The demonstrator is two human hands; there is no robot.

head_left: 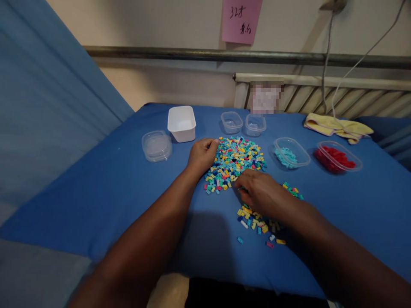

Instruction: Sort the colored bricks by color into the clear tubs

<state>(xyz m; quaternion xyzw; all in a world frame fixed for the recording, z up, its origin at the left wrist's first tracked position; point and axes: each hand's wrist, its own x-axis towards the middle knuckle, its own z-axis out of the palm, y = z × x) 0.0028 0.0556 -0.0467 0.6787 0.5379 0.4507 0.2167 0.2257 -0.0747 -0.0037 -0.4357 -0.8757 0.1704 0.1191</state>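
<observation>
A large pile of small, mixed-colour building bricks (236, 156) lies spread on the blue cloth. At its left edge rests my left hand (203, 155), closed with the fingers curled in; what it holds, if anything, is hidden. My right hand (258, 190) reaches down at the pile's front edge. Its fingers are bent together at the bricks, and their tips are partly hidden. Under and in front of that hand lies a smaller group of loose bricks (253, 220), mostly yellow, blue and teal, partly covered by my right forearm.
A white tub (181, 124) and stacked clear lids (157, 146) stand at left. Behind the pile are two clear containers (231, 122). On the right, one container (302, 157) holds turquoise bricks, another (356, 164) red pieces. A yellow cloth (337, 125) lies near the radiator (369, 92).
</observation>
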